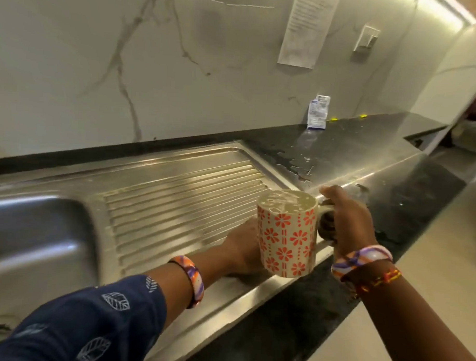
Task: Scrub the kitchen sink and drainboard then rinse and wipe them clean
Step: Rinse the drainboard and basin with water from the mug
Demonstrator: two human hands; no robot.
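A steel sink basin lies at the left, and its ribbed drainboard runs to the right. My right hand grips the handle of a cream mug with red flower prints, held upright over the drainboard's right end. The mug is full of bubbly water. My left hand rests on the drainboard's front right part. Its fingers are hidden behind the mug, so I cannot tell whether it holds anything.
A dark stone counter with wet patches continues to the right of the drainboard. A small white and blue sachet leans against the marble backsplash. A paper notice hangs on the wall. The counter's front edge runs diagonally below my arms.
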